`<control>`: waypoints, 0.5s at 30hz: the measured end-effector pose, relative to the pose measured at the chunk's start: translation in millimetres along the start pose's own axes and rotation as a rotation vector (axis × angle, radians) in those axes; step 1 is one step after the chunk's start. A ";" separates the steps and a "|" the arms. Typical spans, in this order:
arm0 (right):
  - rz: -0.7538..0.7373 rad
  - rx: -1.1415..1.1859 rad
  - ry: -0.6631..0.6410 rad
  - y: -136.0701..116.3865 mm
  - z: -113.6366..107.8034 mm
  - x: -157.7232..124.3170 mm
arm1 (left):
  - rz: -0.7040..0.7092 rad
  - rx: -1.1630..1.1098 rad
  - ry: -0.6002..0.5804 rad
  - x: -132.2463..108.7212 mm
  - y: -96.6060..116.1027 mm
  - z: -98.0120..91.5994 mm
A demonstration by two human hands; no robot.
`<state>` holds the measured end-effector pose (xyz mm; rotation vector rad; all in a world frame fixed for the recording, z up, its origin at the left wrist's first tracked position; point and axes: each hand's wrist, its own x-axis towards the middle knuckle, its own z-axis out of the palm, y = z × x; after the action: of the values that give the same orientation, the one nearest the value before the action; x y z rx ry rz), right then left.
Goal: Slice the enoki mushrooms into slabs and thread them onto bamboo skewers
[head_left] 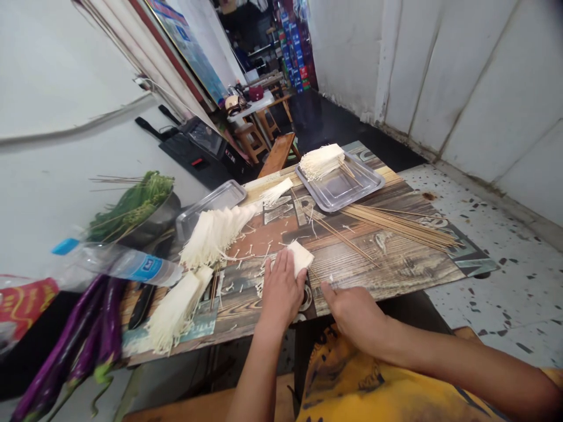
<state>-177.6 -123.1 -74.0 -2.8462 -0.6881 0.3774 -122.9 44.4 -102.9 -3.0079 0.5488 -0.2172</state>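
My left hand (pixel 281 290) lies over a small flat bundle of enoki mushrooms (pixel 302 258) near the front of the wooden-patterned table (pixel 404 266), fingers on top and thumb at its right side. Just to the right, my right hand (pixel 354 313) is closed in a pinch on a thin skewer (pixel 315 276), mostly hidden, that points at the bundle. Cut enoki (pixel 215 231) lies in a row to the left, with another portion (pixel 176 308) nearer me. Stacked enoki with skewers rests on a metal tray (pixel 329 202) at the back. Many loose skewers (pixel 404 225) lie to its right.
On the left are a second tray (pixel 231 190), a metal bowl (pixel 160 217) of greens, a plastic bottle (pixel 149 268), a black-handled knife (pixel 143 305) and purple eggplants (pixel 109 322). A wooden bench (pixel 278 153) stands behind the table. Mushroom scraps litter the tabletop.
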 end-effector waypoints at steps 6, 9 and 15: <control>0.065 0.221 0.216 10.2 -4.2 30.7 | 0.007 -0.011 0.042 -1.2 1.0 1.4; 0.074 0.515 0.274 21.9 -5.0 44.8 | 0.007 -0.050 0.108 -5.5 1.9 -1.3; -0.073 0.724 0.400 18.7 -28.2 49.5 | -0.225 -0.310 0.400 -25.6 -14.4 -7.6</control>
<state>-119.0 -119.7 -61.7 -2.1079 -0.4481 0.0206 -142.8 66.6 -97.2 -3.3417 0.2847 -0.8340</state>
